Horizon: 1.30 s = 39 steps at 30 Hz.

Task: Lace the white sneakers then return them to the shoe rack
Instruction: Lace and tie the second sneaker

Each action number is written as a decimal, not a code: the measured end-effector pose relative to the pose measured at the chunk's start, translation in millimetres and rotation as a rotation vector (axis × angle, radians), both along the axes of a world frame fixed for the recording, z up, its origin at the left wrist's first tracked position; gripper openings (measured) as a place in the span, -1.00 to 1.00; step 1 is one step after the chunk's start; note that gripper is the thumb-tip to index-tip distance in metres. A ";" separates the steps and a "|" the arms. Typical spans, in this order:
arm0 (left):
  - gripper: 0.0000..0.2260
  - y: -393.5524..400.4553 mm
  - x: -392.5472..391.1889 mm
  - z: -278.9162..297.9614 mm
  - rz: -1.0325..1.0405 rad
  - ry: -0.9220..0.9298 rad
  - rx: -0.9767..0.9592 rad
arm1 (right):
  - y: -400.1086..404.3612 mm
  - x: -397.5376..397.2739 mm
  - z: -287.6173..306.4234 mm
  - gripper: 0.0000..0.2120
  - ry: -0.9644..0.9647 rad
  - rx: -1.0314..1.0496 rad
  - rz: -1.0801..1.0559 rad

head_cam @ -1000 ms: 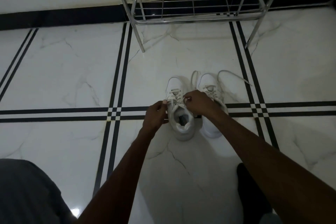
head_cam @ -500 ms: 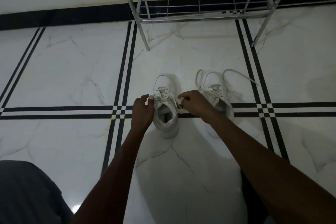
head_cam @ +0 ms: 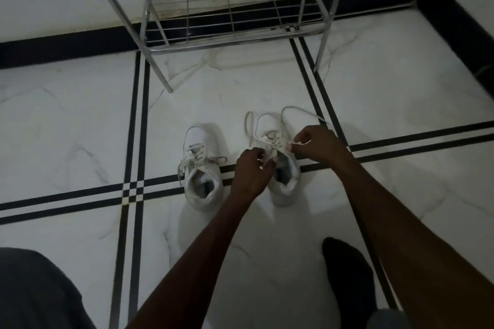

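Both hands have shifted from the left sneaker (head_cam: pixel 199 165) to the right sneaker (head_cam: pixel 278 157), left hand (head_cam: pixel 252 168) and right hand (head_cam: pixel 316 144) each pinching its lace (head_cam: pixel 270 145), so lacing is half done.

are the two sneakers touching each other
Apart. The head view shows bare floor and the left hand between the left sneaker and the right sneaker, with a clear gap along their sides.

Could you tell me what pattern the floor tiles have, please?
White marble-look floor crossed by paired black stripes, in the head view.
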State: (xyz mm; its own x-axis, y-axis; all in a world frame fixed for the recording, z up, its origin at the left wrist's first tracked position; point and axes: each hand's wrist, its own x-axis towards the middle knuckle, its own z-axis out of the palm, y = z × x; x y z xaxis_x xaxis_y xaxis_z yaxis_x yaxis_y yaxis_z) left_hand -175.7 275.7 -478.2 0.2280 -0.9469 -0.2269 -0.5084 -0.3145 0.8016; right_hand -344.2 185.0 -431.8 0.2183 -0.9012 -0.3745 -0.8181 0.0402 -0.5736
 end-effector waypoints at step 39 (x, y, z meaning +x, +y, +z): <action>-0.78 -2.9 23.3 -17.6 0.198 0.104 -0.160 | 32.5 50.1 -45.6 -0.89 -0.172 -0.197 -0.164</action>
